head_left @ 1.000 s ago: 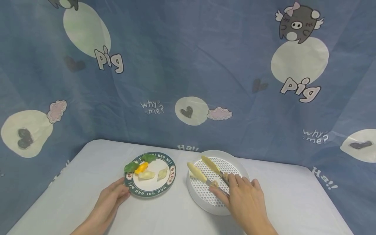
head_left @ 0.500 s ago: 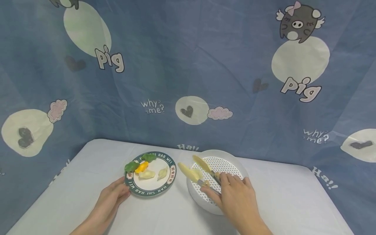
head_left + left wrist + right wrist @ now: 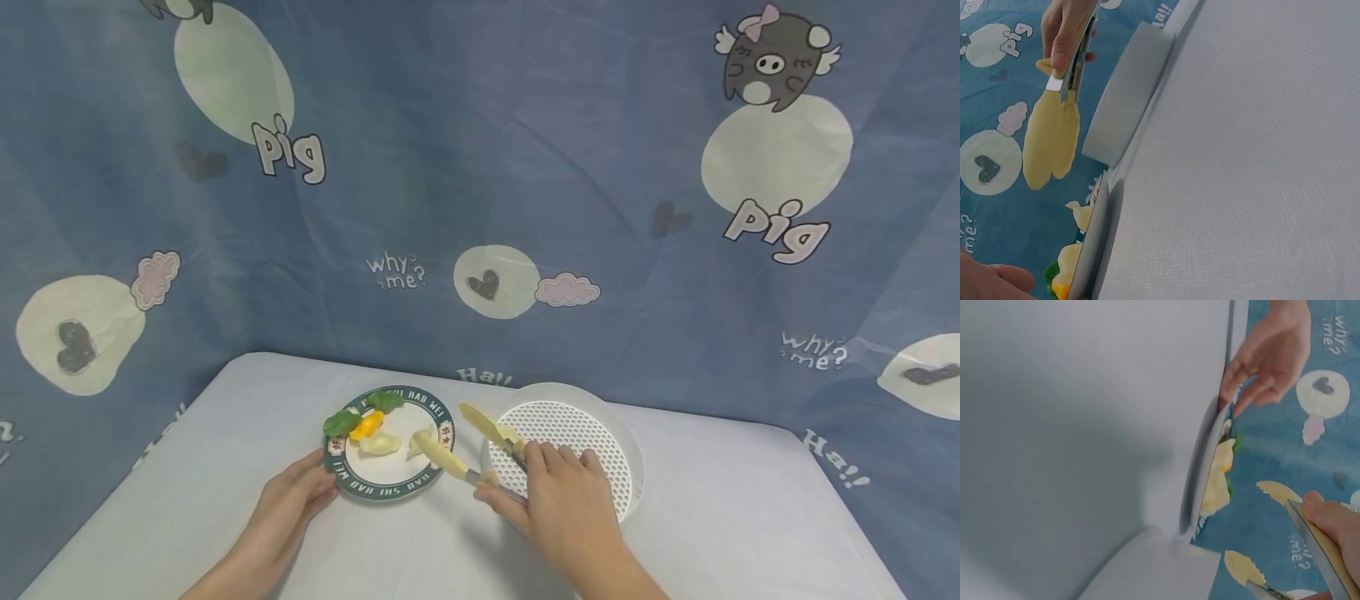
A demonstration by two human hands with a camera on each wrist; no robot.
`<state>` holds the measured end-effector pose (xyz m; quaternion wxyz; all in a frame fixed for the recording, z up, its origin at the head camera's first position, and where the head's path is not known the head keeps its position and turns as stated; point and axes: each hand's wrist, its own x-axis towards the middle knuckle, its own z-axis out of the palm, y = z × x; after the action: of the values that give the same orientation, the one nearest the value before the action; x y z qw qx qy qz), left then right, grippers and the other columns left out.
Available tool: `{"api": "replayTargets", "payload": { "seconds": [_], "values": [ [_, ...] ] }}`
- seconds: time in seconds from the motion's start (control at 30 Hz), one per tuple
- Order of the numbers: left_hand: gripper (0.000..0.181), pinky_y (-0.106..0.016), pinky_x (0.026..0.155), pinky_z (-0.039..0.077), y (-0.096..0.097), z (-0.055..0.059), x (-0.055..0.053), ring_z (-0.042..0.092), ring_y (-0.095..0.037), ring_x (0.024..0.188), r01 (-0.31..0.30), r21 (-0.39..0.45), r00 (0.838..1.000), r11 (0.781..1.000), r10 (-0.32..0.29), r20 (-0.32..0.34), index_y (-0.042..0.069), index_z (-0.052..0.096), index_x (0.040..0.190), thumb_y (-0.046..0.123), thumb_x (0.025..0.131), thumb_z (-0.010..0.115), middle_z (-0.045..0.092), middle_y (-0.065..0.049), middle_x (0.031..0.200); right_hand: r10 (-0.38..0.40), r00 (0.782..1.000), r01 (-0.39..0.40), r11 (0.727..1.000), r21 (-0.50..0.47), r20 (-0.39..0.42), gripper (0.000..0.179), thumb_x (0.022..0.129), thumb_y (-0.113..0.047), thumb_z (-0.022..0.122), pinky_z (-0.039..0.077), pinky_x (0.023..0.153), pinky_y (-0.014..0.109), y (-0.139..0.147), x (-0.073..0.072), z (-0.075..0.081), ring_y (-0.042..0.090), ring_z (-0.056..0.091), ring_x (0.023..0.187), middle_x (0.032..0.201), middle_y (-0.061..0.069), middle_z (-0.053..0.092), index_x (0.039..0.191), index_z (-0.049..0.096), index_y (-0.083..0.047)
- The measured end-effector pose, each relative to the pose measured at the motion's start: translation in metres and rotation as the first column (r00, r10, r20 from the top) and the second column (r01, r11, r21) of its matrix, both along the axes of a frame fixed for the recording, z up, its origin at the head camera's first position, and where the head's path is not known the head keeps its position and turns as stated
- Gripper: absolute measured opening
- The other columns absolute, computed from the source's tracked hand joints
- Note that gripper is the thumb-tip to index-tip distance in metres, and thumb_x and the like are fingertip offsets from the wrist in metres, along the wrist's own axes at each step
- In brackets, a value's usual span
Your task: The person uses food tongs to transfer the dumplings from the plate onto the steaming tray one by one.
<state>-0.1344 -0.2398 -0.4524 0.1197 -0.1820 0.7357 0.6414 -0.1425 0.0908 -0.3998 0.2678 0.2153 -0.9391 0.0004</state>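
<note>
My left hand (image 3: 296,496) pinches the left rim of a round plate (image 3: 386,492) with a green border. On the plate lie two green pieces (image 3: 342,422), a yellow-orange piece (image 3: 367,426) and two pale dumpling-like pieces (image 3: 379,444). My right hand (image 3: 566,504) grips a pair of tongs (image 3: 1319,550) with yellow serrated tips. The tips stand apart with nothing between them, one over the plate's right side, the other near the steamer rim. Behind the tongs, a pale piece (image 3: 512,433) shows at the left of the white perforated steamer tray (image 3: 592,417); its kind is partly hidden.
A white cloth covers the table (image 3: 720,492). The steamer tray stands just right of the plate, its high side wall (image 3: 1132,94) visible in the left wrist view. A blue printed curtain (image 3: 420,192) hangs behind the table.
My right hand has carried the opened tongs leftward from over the steamer tray to the plate's right edge. The left hand and plate have stayed put; the head view has shifted slightly.
</note>
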Motion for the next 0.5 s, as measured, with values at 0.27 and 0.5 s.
{"api": "replayTargets", "payload": {
  "seconds": [0.27, 0.5],
  "values": [
    [0.079, -0.048, 0.132, 0.036, -0.001, 0.001, -0.001, 0.024, -0.050, 0.163, 0.014, -0.019, 1.000, 1.000, -0.014, -0.002, -0.015, 0.004, 0.166, 0.016, 0.105, 0.042, 0.006, -0.040, 0.174, 0.014, 1.000, -0.014, 1.000, 0.027, -0.003, 0.070, 0.087, -0.087, 0.058, 0.033, 0.061, 0.024, -0.012, -0.005, -0.004, 0.011, 0.044, 0.063, 0.067, -0.007, 0.049, 0.086, 0.056, -0.017],
    [0.079, -0.046, 0.131, 0.037, -0.001, 0.001, -0.001, 0.025, -0.050, 0.163, 0.014, -0.007, 1.000, 1.000, -0.014, 0.000, -0.013, 0.004, 0.167, 0.016, 0.104, 0.043, 0.007, -0.039, 0.175, 0.034, 0.999, -0.032, 0.998, 0.053, -0.023, 0.073, 0.086, -0.087, 0.060, 0.041, 0.064, 0.026, -0.024, -0.011, -0.016, 0.013, 0.051, 0.068, 0.075, -0.005, 0.062, 0.095, 0.063, -0.015]
  ]
}}
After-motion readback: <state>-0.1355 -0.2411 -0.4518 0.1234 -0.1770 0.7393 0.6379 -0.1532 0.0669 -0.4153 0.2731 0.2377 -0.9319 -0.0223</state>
